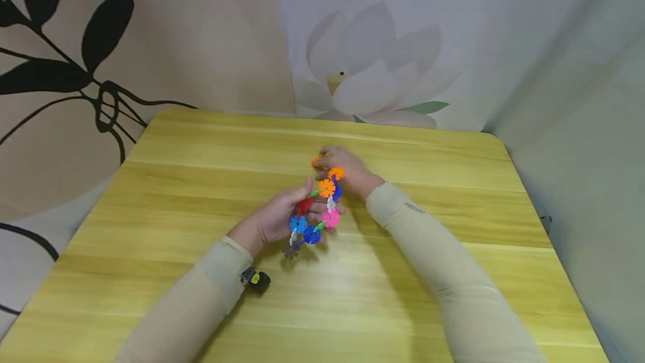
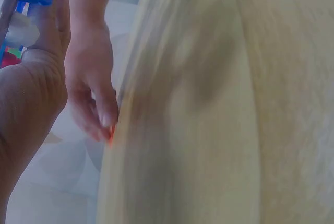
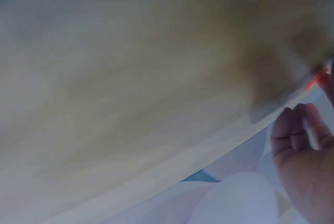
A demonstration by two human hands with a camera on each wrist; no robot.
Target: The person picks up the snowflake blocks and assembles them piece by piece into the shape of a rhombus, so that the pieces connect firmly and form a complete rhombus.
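A string of interlocked notched plastic discs (image 1: 326, 188), in orange, blue, red, pink, white and green, bends into a loop. My left hand (image 1: 274, 218) holds it near the red pieces, thumb up and fingers behind. Blue and white parts of it show at the left edge of the left wrist view. Just beyond the string, over the far half of the table, my right hand (image 1: 347, 170) pinches a small orange disc (image 3: 315, 79) by its fingertips. That disc also peeks out beside the fingers in the head view.
The wooden table (image 1: 453, 251) extends around both hands. Behind its far edge hangs a pale curtain (image 1: 388, 60) with a flower print. A small black device (image 1: 258, 281) is strapped on the left wrist.
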